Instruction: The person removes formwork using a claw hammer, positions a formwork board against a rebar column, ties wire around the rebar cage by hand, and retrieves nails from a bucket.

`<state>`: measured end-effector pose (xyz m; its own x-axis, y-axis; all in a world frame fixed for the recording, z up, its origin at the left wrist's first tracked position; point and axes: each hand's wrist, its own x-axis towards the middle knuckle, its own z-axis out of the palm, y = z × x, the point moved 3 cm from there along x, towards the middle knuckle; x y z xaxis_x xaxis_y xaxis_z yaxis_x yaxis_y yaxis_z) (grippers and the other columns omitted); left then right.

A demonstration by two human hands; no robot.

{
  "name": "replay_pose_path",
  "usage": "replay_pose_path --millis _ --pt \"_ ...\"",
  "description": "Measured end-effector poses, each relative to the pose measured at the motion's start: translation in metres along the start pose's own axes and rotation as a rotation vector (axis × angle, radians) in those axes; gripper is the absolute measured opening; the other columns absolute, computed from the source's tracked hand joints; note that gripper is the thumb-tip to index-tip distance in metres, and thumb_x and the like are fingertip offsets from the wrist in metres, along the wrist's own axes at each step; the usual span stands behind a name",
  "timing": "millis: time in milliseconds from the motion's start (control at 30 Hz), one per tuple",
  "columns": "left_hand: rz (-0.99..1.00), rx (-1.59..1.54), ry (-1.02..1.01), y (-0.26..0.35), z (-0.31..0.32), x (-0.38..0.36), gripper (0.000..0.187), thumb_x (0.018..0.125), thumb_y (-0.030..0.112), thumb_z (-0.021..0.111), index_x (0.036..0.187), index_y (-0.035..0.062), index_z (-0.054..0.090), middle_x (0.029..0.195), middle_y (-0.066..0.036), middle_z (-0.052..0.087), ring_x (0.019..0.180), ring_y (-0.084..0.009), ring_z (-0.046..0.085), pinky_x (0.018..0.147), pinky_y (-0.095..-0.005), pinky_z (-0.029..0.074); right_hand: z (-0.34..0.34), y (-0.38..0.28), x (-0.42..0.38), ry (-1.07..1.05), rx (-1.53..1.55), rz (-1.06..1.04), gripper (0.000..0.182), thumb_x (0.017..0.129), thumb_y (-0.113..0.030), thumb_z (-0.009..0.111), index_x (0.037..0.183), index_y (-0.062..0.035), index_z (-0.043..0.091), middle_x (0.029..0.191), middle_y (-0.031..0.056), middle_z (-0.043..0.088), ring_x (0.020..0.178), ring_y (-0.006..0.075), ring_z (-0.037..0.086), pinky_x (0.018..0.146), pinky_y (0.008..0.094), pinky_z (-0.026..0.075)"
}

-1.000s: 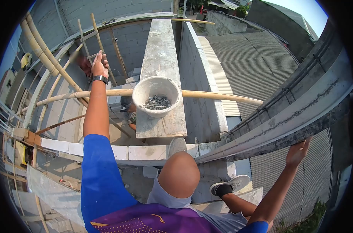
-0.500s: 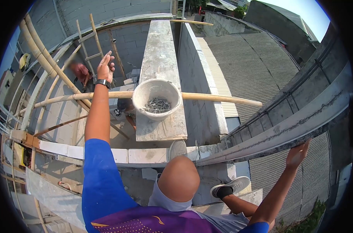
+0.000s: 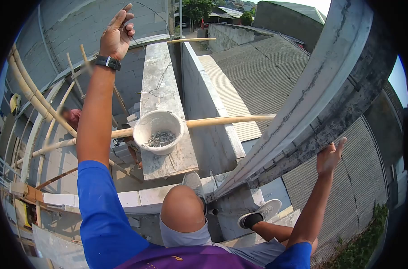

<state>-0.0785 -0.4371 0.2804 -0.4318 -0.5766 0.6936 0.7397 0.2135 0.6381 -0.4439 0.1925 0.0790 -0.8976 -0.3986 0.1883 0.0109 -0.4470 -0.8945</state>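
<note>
Two hands: raised, well apart.
Left hand (image 3: 117,33): upper left, fingers pinched on thin wire (image 3: 161,76).
Wire: trailing down toward bucket (image 3: 157,132), roughly vertical.
Right hand (image 3: 328,156): right, fingers spread against grey beam (image 3: 302,103).

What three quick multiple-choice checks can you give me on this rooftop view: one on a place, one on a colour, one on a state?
1. Where does the white bucket stand?
A. on the concrete wall top
B. on the corrugated roof
C. on the ladder

2. What colour are the person's sleeves?
A. red
B. blue
C. grey

3. What is the left hand doing?
A. lying flat on the bucket rim
B. raised high, fingers pinching a thin wire
C. gripping the bamboo pole

Answers:
1 A, the bucket sits on the long grey slab, just above the bamboo pole.
2 B, both upper arms show blue cloth.
3 B, the hand is up by the block wall, and a thin wire trails down from it; the right hand rests against the gutter edge.
</note>
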Motion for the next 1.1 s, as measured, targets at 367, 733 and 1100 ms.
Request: replay_pose_path --millis 367,733,1100 --pt "-0.368 0.349 -0.244 -0.197 0.259 -0.001 0.033 0.105 0.031 0.06 0.128 0.0078 0.066 0.112 -0.002 0.074 0.069 -0.004 0.057 0.06 -0.0222 0.047 0.008 -0.028 0.035 -0.023 -0.376 0.129 0.037 0.104 -0.036 0.057 0.113 -0.0019 0.069 0.091 0.0069 0.071 0.08 0.0167 0.065 0.071 0.0364 0.054" --pt "-0.537 -0.042 -0.286 -0.309 0.409 -0.045 0.025 0.107 0.026 0.055 0.122 0.0083 0.066 0.102 -0.003 0.071 0.08 -0.0086 0.057 0.065 -0.0225 0.044 0.017 -0.029 0.067 0.008 -0.577 0.122 0.05 0.095 -0.025 0.07 0.131 0.0072 0.061 0.12 0.0214 0.065 0.111 0.0309 0.063 0.093 0.0429 0.053" --pt "-0.7 -0.252 -0.651 -0.312 0.424 -0.045 0.022 0.105 0.034 0.056 0.101 0.0144 0.065 0.079 0.006 0.057 0.062 -0.0053 0.046 0.056 -0.0218 0.037 0.015 -0.034 0.104 -0.181 -0.573 0.02 0.047 0.091 -0.02 0.075 0.129 0.0073 0.064 0.123 0.0213 0.065 0.108 0.0262 0.064 0.086 0.041 0.056"
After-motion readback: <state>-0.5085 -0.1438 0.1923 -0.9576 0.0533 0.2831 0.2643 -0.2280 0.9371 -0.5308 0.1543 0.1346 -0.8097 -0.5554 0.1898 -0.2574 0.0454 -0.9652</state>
